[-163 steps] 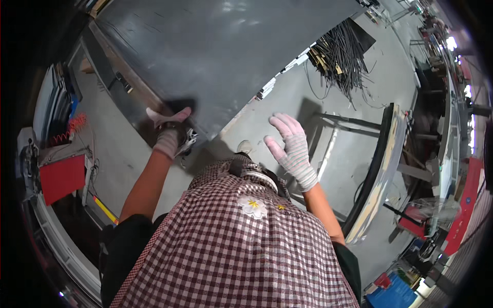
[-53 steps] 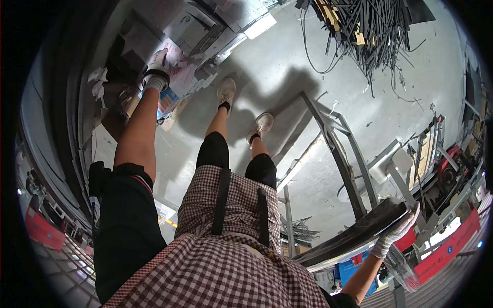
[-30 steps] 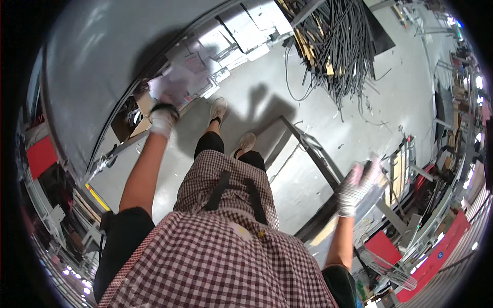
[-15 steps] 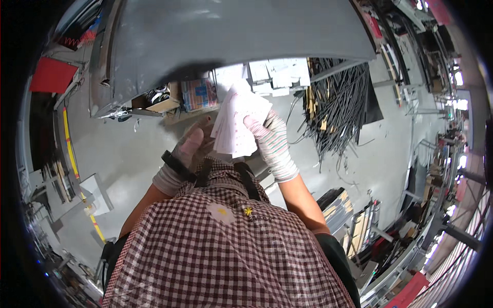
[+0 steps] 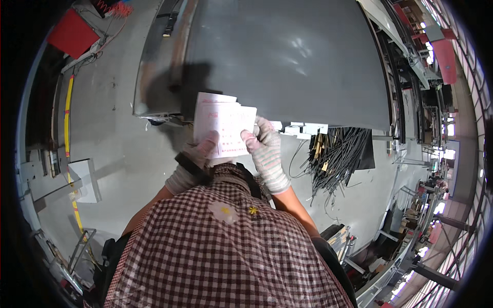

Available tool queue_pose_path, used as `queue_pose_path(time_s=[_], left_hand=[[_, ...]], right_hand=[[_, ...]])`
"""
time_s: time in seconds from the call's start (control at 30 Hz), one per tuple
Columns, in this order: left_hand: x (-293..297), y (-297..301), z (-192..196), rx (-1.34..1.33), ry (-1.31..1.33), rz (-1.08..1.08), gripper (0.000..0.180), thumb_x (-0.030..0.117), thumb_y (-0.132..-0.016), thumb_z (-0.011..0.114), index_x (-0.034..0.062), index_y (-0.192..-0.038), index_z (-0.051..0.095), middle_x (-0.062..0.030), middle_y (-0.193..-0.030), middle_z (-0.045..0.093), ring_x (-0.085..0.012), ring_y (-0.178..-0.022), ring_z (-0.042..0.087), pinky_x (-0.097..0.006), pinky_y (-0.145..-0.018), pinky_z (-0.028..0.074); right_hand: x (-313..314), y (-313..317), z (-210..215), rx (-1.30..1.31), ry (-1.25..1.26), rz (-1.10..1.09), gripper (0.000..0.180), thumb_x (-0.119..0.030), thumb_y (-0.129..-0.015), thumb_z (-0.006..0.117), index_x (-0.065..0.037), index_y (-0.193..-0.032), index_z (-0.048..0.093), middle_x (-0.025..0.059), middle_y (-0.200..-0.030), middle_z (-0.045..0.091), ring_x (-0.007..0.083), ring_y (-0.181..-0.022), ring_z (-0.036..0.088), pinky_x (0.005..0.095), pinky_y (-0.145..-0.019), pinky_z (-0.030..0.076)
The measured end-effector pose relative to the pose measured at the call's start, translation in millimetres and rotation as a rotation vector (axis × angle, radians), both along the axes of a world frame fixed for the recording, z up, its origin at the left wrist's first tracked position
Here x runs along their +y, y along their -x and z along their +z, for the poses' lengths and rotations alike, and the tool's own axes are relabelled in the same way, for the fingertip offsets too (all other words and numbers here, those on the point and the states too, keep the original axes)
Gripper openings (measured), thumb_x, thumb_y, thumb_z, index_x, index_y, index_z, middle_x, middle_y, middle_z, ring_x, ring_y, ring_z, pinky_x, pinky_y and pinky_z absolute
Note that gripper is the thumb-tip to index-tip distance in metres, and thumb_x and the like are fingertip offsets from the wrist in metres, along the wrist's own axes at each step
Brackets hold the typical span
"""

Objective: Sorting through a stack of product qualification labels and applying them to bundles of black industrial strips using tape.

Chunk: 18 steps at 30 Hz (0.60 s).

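Between my two hands is a small stack of white paper slips [image 5: 226, 123] with pink print, held upright in front of my apron. My left hand [image 5: 197, 156], in a striped fingerless glove with a dark band at the wrist, pinches the stack's left lower side with the thumb on top. My right hand [image 5: 264, 146], gloved alike, grips the right edge, its thumb on the front slip and its fingers curled behind. The slips overlap unevenly, one sticking up behind the front one. My checked apron [image 5: 226, 246] fills the lower middle.
A large dark grey table [image 5: 287, 56] lies ahead, its near edge just beyond the slips. White papers [image 5: 303, 129] and a heap of thin black strips [image 5: 339, 159] show below that edge. A red panel [image 5: 73, 33] and yellow floor tape [image 5: 68, 118] are at the left.
The fanned slips are now squared into a flatter stack. My left hand, earlier apart from them, has closed on their left side. The view has shifted, showing more tabletop.
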<state>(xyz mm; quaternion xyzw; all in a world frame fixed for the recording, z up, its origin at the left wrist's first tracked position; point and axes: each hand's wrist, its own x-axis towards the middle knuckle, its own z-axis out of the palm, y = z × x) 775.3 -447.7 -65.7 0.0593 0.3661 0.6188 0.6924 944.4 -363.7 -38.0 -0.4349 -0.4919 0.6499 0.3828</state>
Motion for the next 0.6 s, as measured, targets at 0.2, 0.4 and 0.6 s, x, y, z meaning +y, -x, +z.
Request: queue_pose_path(time_s=[0.2, 0.4, 0.6], left_hand=[[1, 111, -4, 0.154, 0.204, 0.432, 0.04, 0.012, -0.092, 0.064, -0.0009, -0.127, 0.049, -0.0169, -0.115, 0.062, -0.0346, -0.1, 0.067, -0.05, -0.079, 0.062], [6, 159, -16, 0.15, 0.22, 0.527, 0.041, 0.002, -0.088, 0.065, 0.0016, -0.127, 0.05, -0.0159, -0.11, 0.063, -0.0326, -0.096, 0.068, -0.043, -0.072, 0.064], [38, 129, -8, 0.357, 0.247, 0.359, 0.036, 0.005, -0.078, 0.078, -0.0028, -0.11, 0.065, -0.0109, -0.098, 0.069, -0.0179, -0.081, 0.068, -0.032, -0.069, 0.058]], right_hand=[[76, 113, -27, -0.076, -0.084, -0.162, 0.03, 0.005, -0.086, 0.066, 0.004, -0.115, 0.057, 0.0037, -0.088, 0.065, 0.0072, -0.072, 0.059, 0.0206, -0.064, 0.05], [110, 164, -33, -0.906, -0.372, 0.034, 0.048, -0.016, -0.079, 0.077, -0.005, -0.12, 0.055, 0.0111, -0.087, 0.064, 0.0277, -0.077, 0.063, 0.0393, -0.077, 0.053], [80, 139, -5, -0.221, -0.355, -0.081, 0.027, -0.02, -0.083, 0.078, -0.003, -0.099, 0.064, 0.0047, -0.084, 0.061, 0.0128, -0.074, 0.057, 0.0283, -0.068, 0.05]])
